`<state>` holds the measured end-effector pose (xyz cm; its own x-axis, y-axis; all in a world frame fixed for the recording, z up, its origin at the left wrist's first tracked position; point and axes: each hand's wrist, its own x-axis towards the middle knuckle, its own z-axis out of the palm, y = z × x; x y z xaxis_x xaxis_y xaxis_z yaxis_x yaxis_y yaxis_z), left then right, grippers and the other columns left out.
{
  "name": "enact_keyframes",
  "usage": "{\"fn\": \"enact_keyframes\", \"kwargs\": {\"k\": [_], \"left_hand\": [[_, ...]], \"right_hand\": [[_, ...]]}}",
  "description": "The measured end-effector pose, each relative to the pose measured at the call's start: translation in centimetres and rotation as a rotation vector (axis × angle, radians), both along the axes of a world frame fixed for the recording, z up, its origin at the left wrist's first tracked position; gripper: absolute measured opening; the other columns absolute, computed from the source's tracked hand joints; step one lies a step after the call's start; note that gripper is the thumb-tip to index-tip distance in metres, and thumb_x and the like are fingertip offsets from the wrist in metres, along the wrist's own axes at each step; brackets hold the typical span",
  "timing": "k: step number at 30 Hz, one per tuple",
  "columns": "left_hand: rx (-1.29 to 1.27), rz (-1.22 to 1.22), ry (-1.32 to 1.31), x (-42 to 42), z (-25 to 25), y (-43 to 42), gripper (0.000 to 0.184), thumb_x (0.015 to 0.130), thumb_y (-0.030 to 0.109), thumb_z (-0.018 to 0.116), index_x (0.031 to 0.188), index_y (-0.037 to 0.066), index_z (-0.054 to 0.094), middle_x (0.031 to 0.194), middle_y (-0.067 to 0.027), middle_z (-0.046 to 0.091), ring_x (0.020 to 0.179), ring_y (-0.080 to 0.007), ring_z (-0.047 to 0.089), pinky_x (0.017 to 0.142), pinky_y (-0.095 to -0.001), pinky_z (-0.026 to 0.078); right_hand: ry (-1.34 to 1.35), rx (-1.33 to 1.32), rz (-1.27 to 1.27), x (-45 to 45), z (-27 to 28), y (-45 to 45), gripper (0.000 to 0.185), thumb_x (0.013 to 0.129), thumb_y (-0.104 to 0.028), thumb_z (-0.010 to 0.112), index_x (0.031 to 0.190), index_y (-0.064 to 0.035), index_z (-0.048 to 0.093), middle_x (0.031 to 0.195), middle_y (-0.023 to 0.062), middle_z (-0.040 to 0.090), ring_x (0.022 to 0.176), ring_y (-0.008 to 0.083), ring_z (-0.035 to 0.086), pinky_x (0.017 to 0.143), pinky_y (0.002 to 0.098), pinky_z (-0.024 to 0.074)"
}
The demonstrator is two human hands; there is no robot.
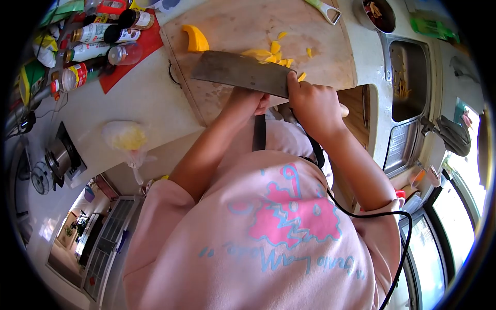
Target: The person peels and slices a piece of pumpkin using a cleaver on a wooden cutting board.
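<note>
My right hand (316, 106) is closed round the handle of a cleaver (240, 71), its thumb against the blade's near end. The broad grey blade is held over the wooden cutting board (330, 46) and points left. Under the blade is my left hand (253, 101), with curled fingers showing in part; the blade hides the rest and whatever they may hold. An orange-yellow wedge, apparently pumpkin (195, 39), lies on the board past the blade's tip. Cut yellow pieces (275, 47) are scattered just beyond the blade, some partly hidden by it.
A peeler (325, 10) lies at the board's far right edge. Beyond it stand a metal bowl (380, 15) and a sink (411, 82) with peelings inside. Bottles and jars (93, 51) crowd the left, near a red mat (147, 49). A plastic bag (125, 137) rests on the left counter.
</note>
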<state>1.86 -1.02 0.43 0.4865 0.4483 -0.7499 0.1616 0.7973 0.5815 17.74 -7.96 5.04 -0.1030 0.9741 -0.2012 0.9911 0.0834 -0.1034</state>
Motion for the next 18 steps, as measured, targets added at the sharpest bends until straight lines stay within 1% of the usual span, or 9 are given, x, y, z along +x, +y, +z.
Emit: {"fn": "enact_keyframes", "kwargs": {"k": [3,5,6,8,9,12,15,18], "left_hand": [[0.074,-0.015,-0.013,-0.6,-1.1,-0.3,0.03,0.102,0.023,0.038,0.078,0.008,0.047,0.06,-0.0013,0.043,0.048,-0.0087,0.036,0.042,-0.0263,0.026],[0.056,0.052,0.006,-1.1,-1.3,-1.3,0.033,0.102,0.025,0.036,0.076,0.008,0.046,0.059,-0.0012,0.042,0.047,-0.0089,0.036,0.041,-0.0263,0.026],[0.044,0.087,0.014,-1.3,-1.3,-1.9,0.035,0.102,0.026,0.036,0.075,0.008,0.046,0.059,-0.0012,0.042,0.047,-0.009,0.037,0.041,-0.0264,0.026],[0.109,0.051,0.016,-1.7,-0.8,-3.1,0.036,0.102,0.028,0.036,0.073,0.008,0.045,0.058,-0.0009,0.041,0.047,-0.0092,0.036,0.041,-0.026,0.025],[0.143,0.034,0.017,-1.9,-0.7,-3.5,0.037,0.102,0.028,0.037,0.072,0.008,0.045,0.058,-0.0007,0.041,0.047,-0.0093,0.035,0.041,-0.0259,0.025],[0.111,0.077,-0.008,-2.3,-1.3,-4.7,0.037,0.102,0.029,0.037,0.073,0.008,0.045,0.058,-0.0001,0.04,0.047,-0.0091,0.033,0.041,-0.0257,0.024],[0.09,0.176,0.023,-1.9,-1.3,-5.2,0.036,0.102,0.029,0.038,0.073,0.008,0.046,0.058,0.0002,0.04,0.047,-0.0085,0.032,0.042,-0.0256,0.024],[0.127,0.209,-0.005,-1.8,-1.8,-5.3,0.035,0.102,0.028,0.038,0.075,0.008,0.047,0.058,0.0001,0.04,0.047,-0.0086,0.032,0.042,-0.026,0.025]], "right_hand": [[0.035,0.014,-0.005,-0.1,-0.1,-0.1,0.027,0.074,-0.005,0.063,0.1,0.0032,0.06,0.063,0.0055,0.065,0.054,0.0211,0.068,0.046,0.0327,0.0525],[0.064,0.013,-0.025,-0.5,-0.1,-0.7,0.028,0.075,-0.005,0.063,0.101,0.0034,0.06,0.062,0.0058,0.065,0.053,0.0215,0.068,0.045,0.033,0.0524],[0.066,-0.005,-0.04,-0.7,0.1,-1.0,0.032,0.076,-0.007,0.063,0.107,0.0021,0.06,0.062,0.0053,0.064,0.052,0.0216,0.066,0.046,0.0337,0.0514],[0.071,-0.041,-0.065,-1.2,0.5,-1.7,0.041,0.078,-0.011,0.063,0.118,-0.0006,0.061,0.062,0.0041,0.061,0.051,0.0218,0.063,0.047,0.0352,0.0493],[0.076,-0.055,-0.06,-1.3,0.6,-1.9,0.041,0.078,-0.011,0.063,0.118,-0.0009,0.061,0.061,0.0037,0.061,0.051,0.0214,0.062,0.046,0.0351,0.049],[0.083,-0.066,-0.047,-1.3,0.6,-2.5,0.041,0.078,-0.011,0.063,0.118,-0.0015,0.062,0.06,0.0025,0.059,0.05,0.0201,0.061,0.045,0.0347,0.048],[0.076,-0.038,-0.034,-1.3,0.5,-2.6,0.041,0.078,-0.011,0.063,0.118,-0.0019,0.062,0.059,0.0017,0.058,0.049,0.0189,0.06,0.045,0.0341,0.0475],[0.053,-0.04,-0.024,-1.3,0.5,-2.4,0.041,0.079,-0.01,0.062,0.119,-0.0021,0.062,0.06,0.0016,0.057,0.049,0.0183,0.06,0.045,0.0334,0.0472]]}}
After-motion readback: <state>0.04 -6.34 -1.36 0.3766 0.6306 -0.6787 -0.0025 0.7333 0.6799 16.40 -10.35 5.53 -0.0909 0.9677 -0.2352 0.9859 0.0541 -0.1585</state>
